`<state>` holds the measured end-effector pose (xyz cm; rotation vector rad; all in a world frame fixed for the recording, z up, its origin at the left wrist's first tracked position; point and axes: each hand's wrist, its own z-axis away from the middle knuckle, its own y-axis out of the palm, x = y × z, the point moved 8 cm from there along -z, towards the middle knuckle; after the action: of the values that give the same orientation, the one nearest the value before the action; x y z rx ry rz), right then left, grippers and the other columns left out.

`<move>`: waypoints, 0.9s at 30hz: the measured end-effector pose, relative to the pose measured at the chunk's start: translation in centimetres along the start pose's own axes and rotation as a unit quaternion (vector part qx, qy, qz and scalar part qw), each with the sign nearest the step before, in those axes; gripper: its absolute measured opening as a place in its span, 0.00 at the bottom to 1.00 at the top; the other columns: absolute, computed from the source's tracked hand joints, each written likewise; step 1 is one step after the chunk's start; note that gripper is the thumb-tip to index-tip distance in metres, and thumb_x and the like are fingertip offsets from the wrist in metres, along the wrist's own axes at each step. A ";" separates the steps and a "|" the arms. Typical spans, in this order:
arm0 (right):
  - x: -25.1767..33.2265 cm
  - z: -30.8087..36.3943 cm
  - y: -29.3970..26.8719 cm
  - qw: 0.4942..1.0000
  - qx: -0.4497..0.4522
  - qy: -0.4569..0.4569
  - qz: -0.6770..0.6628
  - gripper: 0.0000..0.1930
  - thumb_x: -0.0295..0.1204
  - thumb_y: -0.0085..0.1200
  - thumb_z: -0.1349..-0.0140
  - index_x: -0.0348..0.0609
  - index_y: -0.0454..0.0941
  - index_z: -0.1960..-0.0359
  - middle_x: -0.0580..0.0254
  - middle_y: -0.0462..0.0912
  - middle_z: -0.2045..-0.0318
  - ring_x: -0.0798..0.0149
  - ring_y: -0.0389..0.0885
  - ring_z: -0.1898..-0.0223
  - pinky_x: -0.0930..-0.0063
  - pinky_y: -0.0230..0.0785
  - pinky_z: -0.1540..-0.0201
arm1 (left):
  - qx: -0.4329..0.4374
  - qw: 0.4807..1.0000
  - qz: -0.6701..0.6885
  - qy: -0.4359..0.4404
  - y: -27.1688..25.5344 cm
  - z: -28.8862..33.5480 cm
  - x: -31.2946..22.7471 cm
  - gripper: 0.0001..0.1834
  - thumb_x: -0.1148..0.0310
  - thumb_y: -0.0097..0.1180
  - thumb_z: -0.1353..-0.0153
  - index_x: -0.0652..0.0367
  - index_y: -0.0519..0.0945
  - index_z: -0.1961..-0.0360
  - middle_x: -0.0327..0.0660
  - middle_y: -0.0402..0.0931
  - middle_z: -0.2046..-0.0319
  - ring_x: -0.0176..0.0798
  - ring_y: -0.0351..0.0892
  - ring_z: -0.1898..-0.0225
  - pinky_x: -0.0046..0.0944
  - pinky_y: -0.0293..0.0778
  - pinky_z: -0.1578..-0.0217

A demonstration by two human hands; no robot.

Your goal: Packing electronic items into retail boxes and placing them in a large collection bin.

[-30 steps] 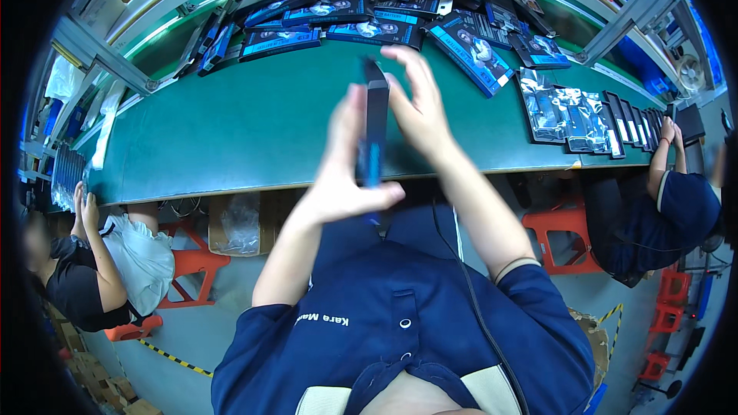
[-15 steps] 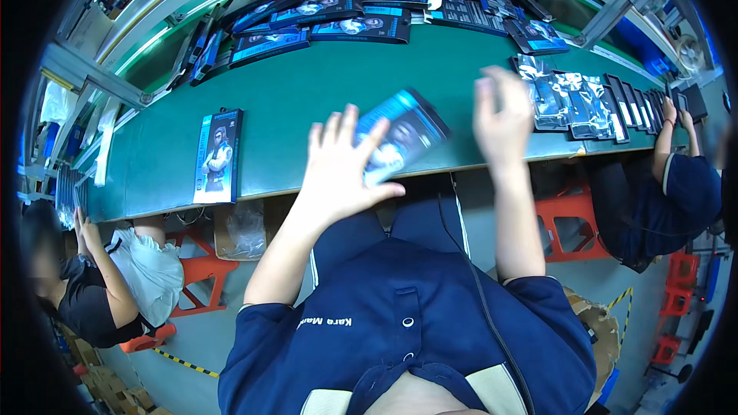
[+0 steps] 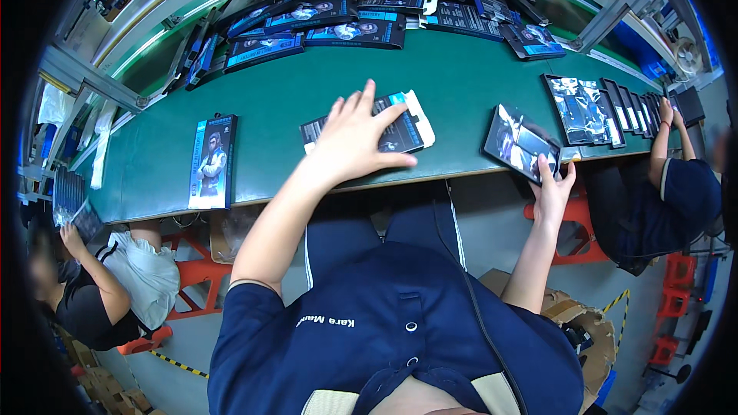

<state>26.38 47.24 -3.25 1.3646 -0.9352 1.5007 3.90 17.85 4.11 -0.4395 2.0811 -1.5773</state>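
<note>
My left hand (image 3: 350, 138) lies across a dark blue and black flat carton (image 3: 405, 134), its fingers spread. The carton's right end is open, with a white flap (image 3: 420, 117) sticking out; my hand hides its middle. At the right, near the table's front edge, my right hand (image 3: 552, 190) grips the lower corner of a shallow black tray (image 3: 492, 144) that is slightly tilted. A shiny, flat dark item (image 3: 524, 142) sits in the tray. Left of my left hand, another carton (image 3: 211, 163) with a printed figure lies face up, apart from my hands.
Many similar cartons (image 3: 354, 31) are heaped along the back of the green table (image 3: 446, 77). A row of black trays (image 3: 580, 111) with shiny items runs along the right. Co-workers sit at both sides, one in a dark shirt (image 3: 688, 192). A torn cardboard box (image 3: 600, 323) stands behind me at right.
The carton under my left hand has turned over, and its right end now shows an open flap. My right hand has come down and taken hold of a tray from the right row.
</note>
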 end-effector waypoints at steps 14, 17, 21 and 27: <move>5.4 7.2 11.3 0.939 0.309 0.005 -0.153 0.33 0.24 0.57 0.39 0.37 0.57 0.33 0.65 0.79 0.65 0.81 0.72 0.79 0.88 0.56 0.87 | -0.254 0.887 0.340 0.182 -9.3 2.4 -4.1 0.56 0.56 0.77 0.76 0.55 0.65 0.40 0.49 0.67 0.49 0.53 0.68 0.45 0.47 0.66 0.45; 8.8 8.3 10.8 0.932 0.239 -0.109 -0.248 0.30 0.20 0.52 0.37 0.36 0.57 0.33 0.55 0.76 0.50 0.71 0.79 0.56 0.79 0.76 0.58 | -0.240 0.888 0.345 0.188 -8.8 3.0 -3.6 0.59 0.55 0.77 0.76 0.60 0.63 0.37 0.49 0.69 0.48 0.53 0.68 0.45 0.48 0.64 0.44; 15.0 11.5 10.5 0.910 0.231 -0.319 -0.130 0.33 0.14 0.51 0.39 0.35 0.54 0.32 0.53 0.73 0.45 0.67 0.78 0.51 0.75 0.72 0.47 | -0.206 0.902 0.339 0.171 -9.2 3.2 -3.7 0.65 0.53 0.76 0.73 0.61 0.55 0.31 0.51 0.68 0.47 0.52 0.70 0.49 0.47 0.64 0.46; 19.4 12.5 11.7 0.842 0.395 -0.365 -0.048 0.34 0.13 0.52 0.42 0.31 0.56 0.33 0.51 0.70 0.40 0.63 0.73 0.44 0.71 0.65 0.41 | -0.189 0.943 0.207 0.181 -10.6 3.3 -4.7 0.67 0.55 0.75 0.73 0.67 0.53 0.31 0.52 0.71 0.45 0.52 0.73 0.53 0.46 0.66 0.49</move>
<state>19.26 33.88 17.72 2.6712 -0.6472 1.3299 9.25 14.75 14.50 0.1810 2.5560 -1.0696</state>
